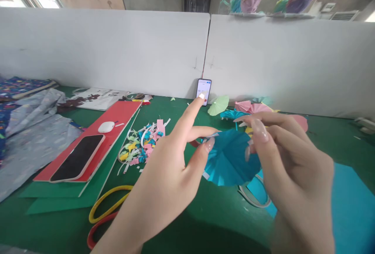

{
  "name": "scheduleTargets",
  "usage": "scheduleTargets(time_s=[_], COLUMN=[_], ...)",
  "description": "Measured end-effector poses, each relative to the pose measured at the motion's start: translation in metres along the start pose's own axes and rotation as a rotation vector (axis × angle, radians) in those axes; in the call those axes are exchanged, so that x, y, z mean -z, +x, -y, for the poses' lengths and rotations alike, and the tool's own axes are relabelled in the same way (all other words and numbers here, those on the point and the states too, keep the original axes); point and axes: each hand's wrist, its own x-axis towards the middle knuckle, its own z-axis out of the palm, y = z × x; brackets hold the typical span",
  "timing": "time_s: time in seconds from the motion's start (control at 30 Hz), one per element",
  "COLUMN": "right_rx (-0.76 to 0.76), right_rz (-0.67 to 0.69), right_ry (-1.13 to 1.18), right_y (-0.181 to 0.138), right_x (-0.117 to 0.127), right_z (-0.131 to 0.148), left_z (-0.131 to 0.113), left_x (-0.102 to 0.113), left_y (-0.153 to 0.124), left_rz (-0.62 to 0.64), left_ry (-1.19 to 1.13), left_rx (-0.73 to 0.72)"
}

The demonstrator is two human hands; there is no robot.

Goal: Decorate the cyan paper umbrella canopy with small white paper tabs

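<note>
A pleated blue paper umbrella canopy (230,158) is held up over the green table, fanned out round. My left hand (175,168) pinches its upper left edge between thumb and a bent finger, while the index finger points up and away. A small white strip shows at that pinch. My right hand (295,156) is at the canopy's right edge, its lower fingertips against the paper. Its thumb and index finger are drawn close together above; whatever lies between them is too small to make out.
Paper scraps (146,141) lie left of my hands, with yellow and red looped handles (111,205) nearer me. A dark phone (79,156) rests on red board (123,117). Small paper umbrellas (218,105) and a lit phone (204,86) stand by the white partition (117,51). Blue paper (351,203) lies right.
</note>
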Motion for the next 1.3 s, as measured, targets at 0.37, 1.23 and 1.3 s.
scheduleTargets(time_s=[0.37,1.23,1.3], right_rx=[0.009,0.001,-0.001], right_rz=[0.198,0.074,0.070], right_ry=[0.043,-0.006,-0.001], right_y=[0.002,-0.002,-0.003], right_x=[-0.006,-0.017,-0.018], right_z=[0.001,0.007,0.008], left_z=[-0.004,-0.003,-0.003], left_x=[-0.001,-0.015,-0.015], left_y=[-0.002,0.000,0.000], left_rz=[0.030,-0.153,-0.156], left_ry=[-0.055,-0.071,-0.066], left_rx=[-0.014,-0.138,-0.141])
